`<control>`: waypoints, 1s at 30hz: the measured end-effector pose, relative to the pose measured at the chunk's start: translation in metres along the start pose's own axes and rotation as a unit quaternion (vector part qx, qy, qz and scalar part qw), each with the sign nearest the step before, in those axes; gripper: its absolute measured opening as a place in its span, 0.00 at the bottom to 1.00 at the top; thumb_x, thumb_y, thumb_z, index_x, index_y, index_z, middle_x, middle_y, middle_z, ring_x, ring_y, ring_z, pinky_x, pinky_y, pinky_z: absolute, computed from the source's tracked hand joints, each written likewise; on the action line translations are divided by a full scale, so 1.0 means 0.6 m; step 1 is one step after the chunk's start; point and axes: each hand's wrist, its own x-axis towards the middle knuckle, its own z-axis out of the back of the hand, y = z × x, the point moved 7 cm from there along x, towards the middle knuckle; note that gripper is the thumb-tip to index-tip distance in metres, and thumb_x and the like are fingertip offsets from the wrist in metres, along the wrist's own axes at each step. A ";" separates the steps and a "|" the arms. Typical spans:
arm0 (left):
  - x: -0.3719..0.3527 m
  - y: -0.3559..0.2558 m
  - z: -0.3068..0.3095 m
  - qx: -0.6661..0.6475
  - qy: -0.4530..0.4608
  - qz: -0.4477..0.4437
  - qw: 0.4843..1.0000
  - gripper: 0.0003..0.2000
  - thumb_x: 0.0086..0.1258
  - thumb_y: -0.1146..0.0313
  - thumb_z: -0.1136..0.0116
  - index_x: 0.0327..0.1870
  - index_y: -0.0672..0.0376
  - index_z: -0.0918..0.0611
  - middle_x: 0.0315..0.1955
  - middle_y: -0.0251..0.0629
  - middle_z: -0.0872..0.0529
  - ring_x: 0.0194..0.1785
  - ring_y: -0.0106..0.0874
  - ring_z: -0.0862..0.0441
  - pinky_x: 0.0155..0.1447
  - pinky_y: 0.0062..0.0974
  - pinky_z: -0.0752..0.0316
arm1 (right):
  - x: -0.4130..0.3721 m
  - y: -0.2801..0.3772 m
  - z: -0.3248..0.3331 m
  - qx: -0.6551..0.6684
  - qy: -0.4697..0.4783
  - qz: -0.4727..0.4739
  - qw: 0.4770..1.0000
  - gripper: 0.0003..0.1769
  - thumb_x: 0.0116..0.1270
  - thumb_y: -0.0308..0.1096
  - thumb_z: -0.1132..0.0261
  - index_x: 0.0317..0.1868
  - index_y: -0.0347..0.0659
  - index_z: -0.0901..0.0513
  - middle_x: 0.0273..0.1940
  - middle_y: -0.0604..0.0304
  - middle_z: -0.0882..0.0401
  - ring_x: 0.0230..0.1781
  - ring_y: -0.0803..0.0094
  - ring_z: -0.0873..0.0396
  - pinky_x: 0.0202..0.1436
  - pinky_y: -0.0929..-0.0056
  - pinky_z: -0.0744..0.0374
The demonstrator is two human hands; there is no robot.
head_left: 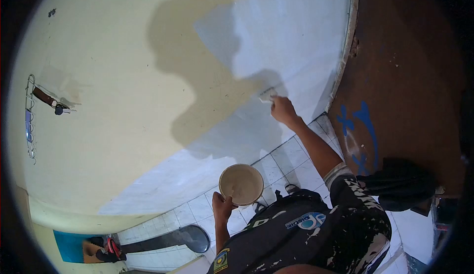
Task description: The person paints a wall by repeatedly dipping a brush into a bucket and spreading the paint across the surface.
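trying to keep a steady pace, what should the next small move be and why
Probably sweep the pale flat tool in the right hand leftward: it is near the edge of the white area, and cream wall shows just beyond. The left hand holds the bucket nearby.

Left hand [223, 206] holds a bucket [259, 174], right hand [283, 110] a brush [267, 95].
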 end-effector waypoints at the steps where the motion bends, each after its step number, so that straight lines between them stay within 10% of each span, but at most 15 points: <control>1: 0.005 0.011 -0.001 -0.012 -0.004 0.000 1.000 0.12 0.65 0.75 0.40 0.35 0.66 0.34 0.28 0.42 0.26 0.24 0.38 0.14 0.25 0.34 0.11 | 0.015 0.030 0.025 0.004 -0.012 0.022 1.000 0.14 0.62 0.28 0.37 0.48 0.35 0.16 0.39 0.39 0.14 0.44 0.41 0.15 0.51 0.47 0.17; 10: 0.006 0.002 -0.008 -0.007 0.000 0.008 1.000 0.12 0.64 0.76 0.40 0.35 0.66 0.34 0.27 0.41 0.27 0.25 0.38 0.14 0.25 0.35 0.11 | 0.005 0.256 0.297 0.165 -0.151 0.143 0.964 0.17 0.66 0.25 0.37 0.55 0.35 0.18 0.33 0.39 0.18 0.33 0.42 0.18 0.40 0.48 0.19; 16: 0.010 0.016 -0.013 -0.046 0.003 0.017 0.999 0.12 0.65 0.76 0.41 0.34 0.66 0.34 0.28 0.41 0.27 0.24 0.37 0.14 0.24 0.35 0.12 | -0.005 0.203 0.199 0.100 -0.272 0.233 0.928 0.23 0.68 0.26 0.36 0.64 0.39 0.21 0.34 0.45 0.21 0.27 0.50 0.19 0.30 0.55 0.19; 22: 0.000 0.008 -0.002 -0.041 -0.015 0.010 0.999 0.12 0.65 0.76 0.41 0.33 0.64 0.35 0.28 0.40 0.28 0.24 0.36 0.15 0.25 0.34 0.12 | -0.067 -0.003 -0.054 0.009 -0.074 0.057 0.996 0.25 0.70 0.31 0.37 0.68 0.41 0.24 0.35 0.43 0.19 0.33 0.46 0.16 0.36 0.48 0.17; 30: 0.004 0.033 0.008 -0.015 0.007 0.015 1.000 0.12 0.65 0.75 0.41 0.37 0.66 0.34 0.30 0.42 0.27 0.28 0.41 0.13 0.28 0.37 0.10 | -0.048 -0.037 -0.064 0.017 0.023 -0.031 0.999 0.16 0.67 0.30 0.39 0.55 0.36 0.19 0.38 0.37 0.15 0.40 0.39 0.15 0.47 0.45 0.17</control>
